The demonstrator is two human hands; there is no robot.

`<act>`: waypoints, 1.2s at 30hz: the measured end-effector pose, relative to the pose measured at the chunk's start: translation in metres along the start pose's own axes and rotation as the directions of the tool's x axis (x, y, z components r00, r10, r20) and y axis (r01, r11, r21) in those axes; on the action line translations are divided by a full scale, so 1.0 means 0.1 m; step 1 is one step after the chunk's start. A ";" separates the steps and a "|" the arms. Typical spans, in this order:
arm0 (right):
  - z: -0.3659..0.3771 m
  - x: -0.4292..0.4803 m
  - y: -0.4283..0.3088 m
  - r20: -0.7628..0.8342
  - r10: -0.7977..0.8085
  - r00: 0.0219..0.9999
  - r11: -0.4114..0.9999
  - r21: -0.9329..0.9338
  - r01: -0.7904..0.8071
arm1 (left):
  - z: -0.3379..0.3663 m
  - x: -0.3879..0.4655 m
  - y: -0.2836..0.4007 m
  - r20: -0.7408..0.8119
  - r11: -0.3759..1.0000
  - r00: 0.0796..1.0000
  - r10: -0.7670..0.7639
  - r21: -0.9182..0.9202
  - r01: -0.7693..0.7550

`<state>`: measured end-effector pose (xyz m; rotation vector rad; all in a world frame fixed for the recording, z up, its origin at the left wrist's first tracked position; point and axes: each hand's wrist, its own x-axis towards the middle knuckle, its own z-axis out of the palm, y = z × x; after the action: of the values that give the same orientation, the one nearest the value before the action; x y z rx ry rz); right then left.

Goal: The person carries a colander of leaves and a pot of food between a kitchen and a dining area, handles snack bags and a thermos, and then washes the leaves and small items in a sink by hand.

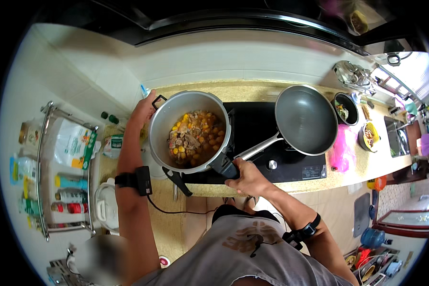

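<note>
An aluminium pressure cooker pot [157,143] without its lid is in front of me, over the left end of the black gas stove [250,139] and the counter beside it. Inside is a stew [196,139] of meat pieces, yellow corn chunks and round brown pieces in broth. My left hand [143,111] grips the small black loop handle [159,101] at the pot's far left. Around the thick black long handle [226,166] at the near right is my right hand [250,178]. The frying pan's steel handle [259,147] points toward that hand, close to its knuckles.
A grey frying pan [306,119] sits on the stove's right side. A black handle [178,181] juts out below the pot. Farther right are a dark inner pot [346,109], a pink plastic bag [343,148] and a yellow basket [370,136]. A metal rack [39,171] stands left.
</note>
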<state>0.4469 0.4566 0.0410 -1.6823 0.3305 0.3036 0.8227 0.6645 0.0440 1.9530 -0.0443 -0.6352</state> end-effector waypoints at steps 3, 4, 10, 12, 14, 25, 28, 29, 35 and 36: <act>0.04 0.15 0.13 -0.114 0.019 0.993 0.999 -0.025 -0.022 | 0.41 0.29 0.19 0.086 0.998 0.996 0.040 0.045 -0.044; 0.06 0.18 0.15 -0.167 0.015 0.986 0.999 -0.040 -0.022 | 0.51 0.35 0.23 0.112 0.996 0.992 0.059 0.065 -0.067; 0.27 0.31 0.26 -0.283 0.052 0.958 0.998 -0.008 -0.057 | 0.64 0.95 0.21 0.218 0.950 0.973 0.075 0.282 -0.136; 0.28 0.35 0.34 -0.322 0.090 0.942 0.996 0.041 -0.081 | 0.91 0.95 0.34 0.272 0.948 0.958 0.093 0.270 -0.168; 0.31 0.38 0.36 -0.345 0.115 0.931 0.992 0.085 -0.092 | 1.04 1.00 0.37 0.307 0.946 0.945 0.112 0.257 -0.196; 0.55 0.51 0.54 -0.472 0.040 0.881 0.999 -0.013 -0.053 | 1.34 1.15 0.38 0.362 0.943 0.928 0.090 0.268 -0.196; 0.61 0.52 0.48 -0.437 0.062 0.897 0.996 -0.036 -0.086 | 1.31 1.21 0.32 0.322 0.933 0.939 0.124 0.285 -0.221; 0.62 0.51 0.46 -0.419 0.084 0.904 0.995 -0.017 -0.100 | 1.30 1.23 0.30 0.330 0.931 0.936 0.123 0.288 -0.224; 0.67 0.52 0.55 -0.366 0.100 0.925 0.994 0.069 -0.080 | 1.33 1.16 0.20 0.373 0.924 0.907 0.196 0.239 -0.298; 0.65 0.49 0.51 -0.369 0.097 0.924 0.995 0.063 -0.079 | 1.27 1.11 0.17 0.221 0.811 0.881 0.419 0.345 -0.472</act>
<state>0.4717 0.5126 -0.0328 -1.6767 0.6921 0.0376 0.8651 0.5173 -0.0288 2.1668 -0.7512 -0.4598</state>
